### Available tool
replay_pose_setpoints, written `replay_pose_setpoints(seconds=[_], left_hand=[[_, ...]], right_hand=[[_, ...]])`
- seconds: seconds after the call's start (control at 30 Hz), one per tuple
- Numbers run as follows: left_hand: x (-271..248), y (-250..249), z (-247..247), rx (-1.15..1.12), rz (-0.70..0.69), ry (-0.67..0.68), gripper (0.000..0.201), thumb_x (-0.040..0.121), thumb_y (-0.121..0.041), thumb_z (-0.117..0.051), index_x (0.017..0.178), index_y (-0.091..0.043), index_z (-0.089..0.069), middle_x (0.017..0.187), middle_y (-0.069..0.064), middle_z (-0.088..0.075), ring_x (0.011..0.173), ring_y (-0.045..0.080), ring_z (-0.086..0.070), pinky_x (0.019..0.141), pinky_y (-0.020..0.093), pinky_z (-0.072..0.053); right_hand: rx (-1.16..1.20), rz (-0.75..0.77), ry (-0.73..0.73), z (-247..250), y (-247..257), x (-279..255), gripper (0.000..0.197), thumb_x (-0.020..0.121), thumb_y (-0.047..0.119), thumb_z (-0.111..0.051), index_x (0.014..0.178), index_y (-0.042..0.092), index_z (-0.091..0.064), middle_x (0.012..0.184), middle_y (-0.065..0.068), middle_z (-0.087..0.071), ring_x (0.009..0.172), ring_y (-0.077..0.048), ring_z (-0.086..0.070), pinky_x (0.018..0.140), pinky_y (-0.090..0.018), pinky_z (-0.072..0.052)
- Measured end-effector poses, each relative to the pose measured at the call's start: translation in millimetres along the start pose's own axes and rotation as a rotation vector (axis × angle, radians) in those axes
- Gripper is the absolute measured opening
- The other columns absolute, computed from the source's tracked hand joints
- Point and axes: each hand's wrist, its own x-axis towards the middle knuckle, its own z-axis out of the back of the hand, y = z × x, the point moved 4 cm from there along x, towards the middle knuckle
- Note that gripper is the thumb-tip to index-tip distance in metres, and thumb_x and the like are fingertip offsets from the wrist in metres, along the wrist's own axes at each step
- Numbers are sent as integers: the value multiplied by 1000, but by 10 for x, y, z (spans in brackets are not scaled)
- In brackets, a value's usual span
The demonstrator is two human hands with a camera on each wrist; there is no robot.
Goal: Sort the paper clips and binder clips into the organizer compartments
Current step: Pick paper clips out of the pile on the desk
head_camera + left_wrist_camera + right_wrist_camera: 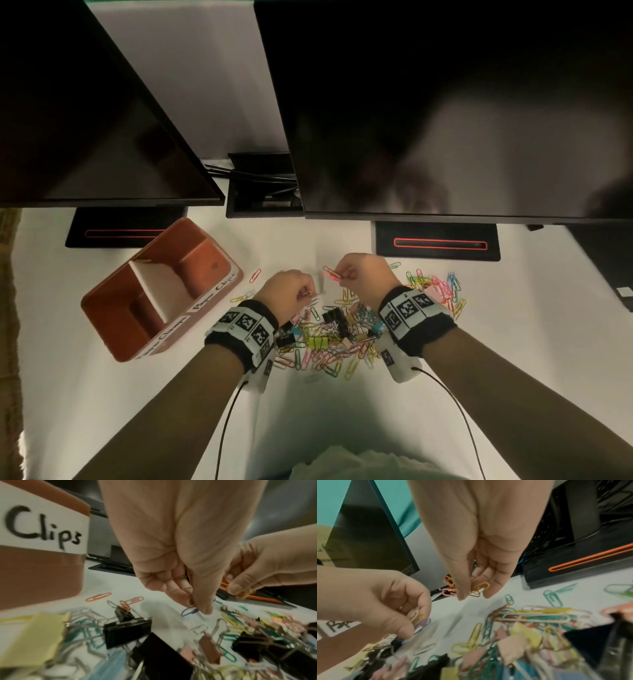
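Observation:
A brown organizer (202, 260) with a white divider and handwritten labels stands at the left; both compartments look bare. A mixed pile of coloured paper clips (329, 356) and binder clips (337, 317) lies between my wrists. My left hand (308, 294) hovers over the pile's far edge. In the left wrist view this left hand (197, 605) pinches a blue paper clip (188, 612) between thumb and fingertips. My right hand (340, 274) is just right of it and holds a small bunch of pink, orange and yellow paper clips (481, 586).
Two dark monitors hang over the desk's far side, their black bases (438, 241) behind the hands. A cable tray (263, 202) sits between them. More paper clips (442, 284) are scattered to the right, and a single red one (255, 275) lies near the organizer.

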Motion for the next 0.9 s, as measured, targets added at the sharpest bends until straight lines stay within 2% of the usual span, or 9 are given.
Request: replay_pose_setpoints(seconds=[0.13,0.23,0.33,0.43,0.53,0.63,0.77,0.9], left_hand=[[47,-105,-119,40,8,156,29,87,-18,-60,115,-16,-56,99,4,-66,88,19,-60,87,35,-50],[80,-157,-187,174,-14,217,28,86,-19,-61,113,-15,-56,104,5,-63,94,22,-59,89,36,-48],[82,-139,-240,227,-9,212,24,86,-23,-61,108,-13,-60,107,5,-56,97,24,-55,90,37,-46],[94,-63,-243,188,4,158,21,88,-24,-60,106,-13,-63,109,4,-50,95,25,-56,90,38,-48],[81,-51,-227,255,-30,124,20,92,-25,-53,106,-14,-62,107,3,-56,98,22,-56,90,35,-44],[60,-63,-213,219,-31,49,20,93,-22,-51,110,-14,-56,106,3,-62,94,20,-60,93,35,-44],[79,-34,-262,286,1,117,22,93,-21,-51,112,-12,-56,111,7,-56,98,25,-58,91,37,-46],[89,-34,-305,325,5,123,21,89,-11,-55,110,-12,-56,110,6,-50,95,26,-58,88,38,-49]], right_hand=[[-115,-53,41,19,-136,51,14,83,11,-66,96,11,-69,101,-7,-66,89,-19,-60,77,-23,-46],[-200,-40,85,-61,-178,37,12,83,11,-66,93,11,-71,108,-9,-56,91,-21,-57,74,-19,-39],[-208,-32,147,-161,-201,4,16,83,2,-63,95,9,-70,112,-10,-54,94,-24,-60,77,-19,-43],[-211,-19,173,-209,-180,-5,20,85,-1,-59,100,9,-67,110,-9,-61,95,-24,-61,85,-29,-51],[-253,-19,182,-234,-167,-11,23,86,1,-55,102,14,-66,106,-8,-63,98,-23,-58,89,-33,-50],[-270,-24,171,-238,-165,-19,24,85,6,-56,101,20,-64,102,-8,-63,99,-20,-55,88,-34,-49],[-310,-10,200,-235,-153,-34,24,87,10,-56,105,22,-65,103,-4,-67,101,-21,-56,89,-36,-50],[-309,14,224,-217,-117,-58,24,88,9,-54,107,19,-65,108,-3,-67,100,-23,-60,89,-35,-51]])
